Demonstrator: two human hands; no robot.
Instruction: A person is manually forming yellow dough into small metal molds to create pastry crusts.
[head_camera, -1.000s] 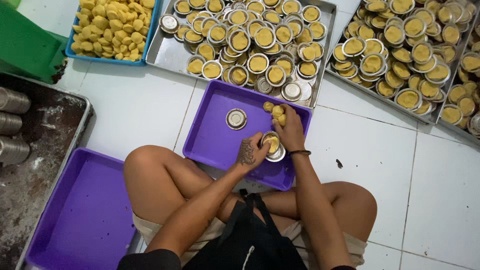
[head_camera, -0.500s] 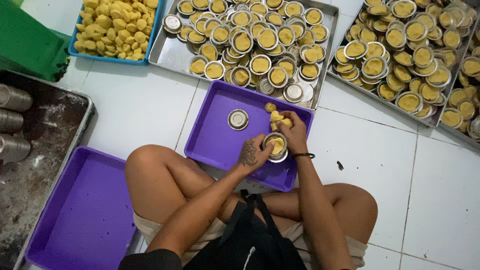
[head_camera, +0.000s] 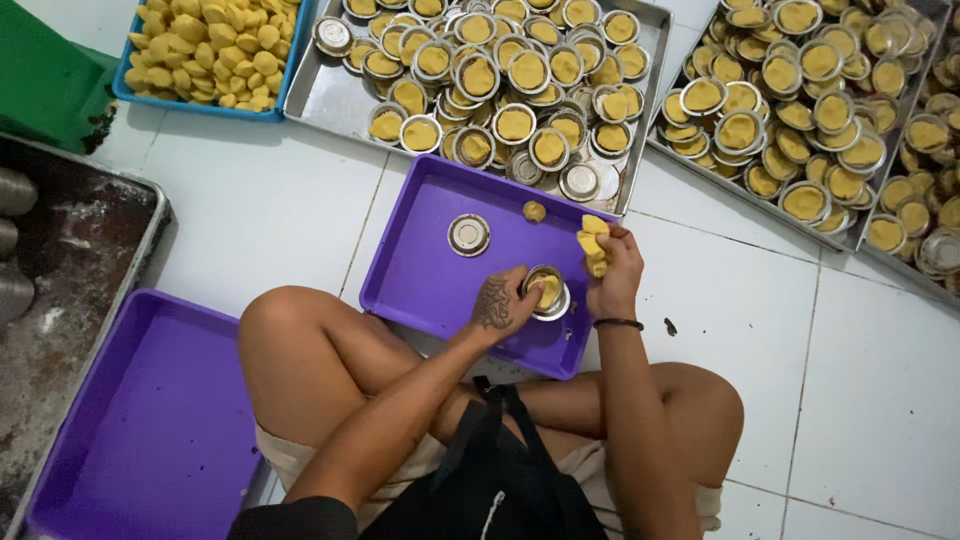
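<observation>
I sit cross-legged on a white tiled floor with a purple tray (head_camera: 430, 285) in front of my knees. My left hand (head_camera: 505, 303) holds a small round metal tin (head_camera: 548, 292) on the tray and presses yellow dough into it. My right hand (head_camera: 612, 272) is raised just right of the tin, gripping a lump of yellow dough (head_camera: 594, 245). An empty metal tin (head_camera: 468, 234) and a small dough ball (head_camera: 534, 211) lie farther back on the tray.
A metal tray (head_camera: 335, 95) of several dough-filled tins lies beyond, with a second one (head_camera: 690, 150) at the right. A blue tray (head_camera: 195, 105) of dough balls is at the far left. Another purple tray (head_camera: 140, 430) and a dark greasy tray (head_camera: 70, 250) sit at my left.
My right hand has lifted slightly up and right off the tin with the dough lump. My left hand stays on the tin, still pressing.
</observation>
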